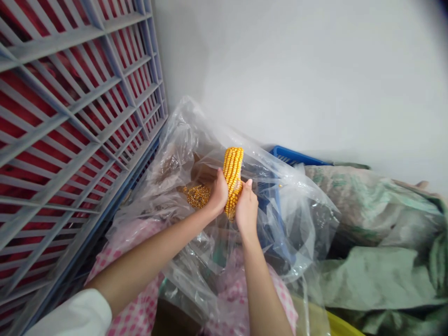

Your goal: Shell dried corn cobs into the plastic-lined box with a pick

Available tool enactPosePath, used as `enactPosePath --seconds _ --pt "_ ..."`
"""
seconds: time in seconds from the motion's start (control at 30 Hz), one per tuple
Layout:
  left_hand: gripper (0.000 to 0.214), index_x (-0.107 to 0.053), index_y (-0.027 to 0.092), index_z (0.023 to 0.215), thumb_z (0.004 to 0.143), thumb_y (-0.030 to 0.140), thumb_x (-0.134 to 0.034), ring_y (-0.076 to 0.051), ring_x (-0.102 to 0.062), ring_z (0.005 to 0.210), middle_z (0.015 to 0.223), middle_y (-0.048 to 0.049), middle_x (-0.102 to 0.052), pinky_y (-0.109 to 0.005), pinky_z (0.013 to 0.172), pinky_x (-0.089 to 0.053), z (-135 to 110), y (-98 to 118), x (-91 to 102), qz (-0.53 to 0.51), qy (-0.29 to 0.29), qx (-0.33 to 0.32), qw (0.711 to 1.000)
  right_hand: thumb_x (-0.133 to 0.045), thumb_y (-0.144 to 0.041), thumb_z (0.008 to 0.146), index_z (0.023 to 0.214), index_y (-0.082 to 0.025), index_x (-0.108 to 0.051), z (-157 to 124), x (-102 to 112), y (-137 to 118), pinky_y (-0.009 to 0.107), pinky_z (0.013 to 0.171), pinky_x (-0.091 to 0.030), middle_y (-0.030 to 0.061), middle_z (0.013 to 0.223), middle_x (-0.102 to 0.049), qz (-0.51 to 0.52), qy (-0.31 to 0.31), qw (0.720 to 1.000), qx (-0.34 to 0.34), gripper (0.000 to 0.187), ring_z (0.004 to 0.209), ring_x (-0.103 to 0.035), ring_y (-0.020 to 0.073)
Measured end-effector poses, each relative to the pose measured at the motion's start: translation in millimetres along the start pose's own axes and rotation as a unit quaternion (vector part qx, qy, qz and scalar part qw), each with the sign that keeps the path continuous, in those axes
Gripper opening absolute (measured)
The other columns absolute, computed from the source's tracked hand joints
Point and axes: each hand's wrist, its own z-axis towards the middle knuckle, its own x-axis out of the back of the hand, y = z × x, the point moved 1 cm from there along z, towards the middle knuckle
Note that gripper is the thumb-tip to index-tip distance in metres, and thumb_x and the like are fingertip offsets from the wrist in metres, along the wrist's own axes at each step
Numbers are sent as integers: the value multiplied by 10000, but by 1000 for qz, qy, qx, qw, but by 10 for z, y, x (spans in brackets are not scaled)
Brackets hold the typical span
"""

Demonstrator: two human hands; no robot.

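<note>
A yellow corn cob [233,167] is held nearly upright over a clear plastic bag [182,126]. My left hand [219,192] grips its left side, thumb pointing up along the kernels. On the cob's right side, my right hand [248,207] is closed round the lower half, with its thumb near a small gap in the rows. Most of the cob is still covered in kernels. Loose corn kernels [198,195] lie in a pile inside the bag, just left of my left hand.
A grey-blue slatted plastic crate [101,130] with red behind its slats stands on the left. Behind the bag is a blue crate [297,156] against the white wall [308,74]. Stained sacks [371,205] lie on the right. Pink dotted cloth [136,280] covers my legs.
</note>
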Motion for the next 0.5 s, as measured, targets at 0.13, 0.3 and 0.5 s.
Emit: enactPosePath --seconds 0.13,0.3,0.5 --pt "560 -630 139 893 826 576 -285 -189 -638 823 759 -66 -692 -255 743 -479 -26 20 -4 -147 -12 44 988 -174 -602 844 851 -195 -643 19 92 -62 285 670 -376 65 827 -666 -24 -15 1000 0 621 750 -573 206" --pt "507 -633 150 865 837 537 -307 -190 -632 873 800 -68 -698 -253 776 -471 -45 -37 7 -146 0 58 988 -173 -537 873 802 -178 -616 39 53 -29 290 587 -334 91 748 -655 -152 15 987 50 575 651 -555 221" --pt "467 -625 138 870 850 486 -314 -187 -636 876 805 -68 -699 -253 793 -473 -46 64 -6 -176 -2 71 982 -133 -555 869 829 -176 -640 52 59 7 295 621 -380 92 788 -668 -67 5 998 -3 634 692 -578 217"
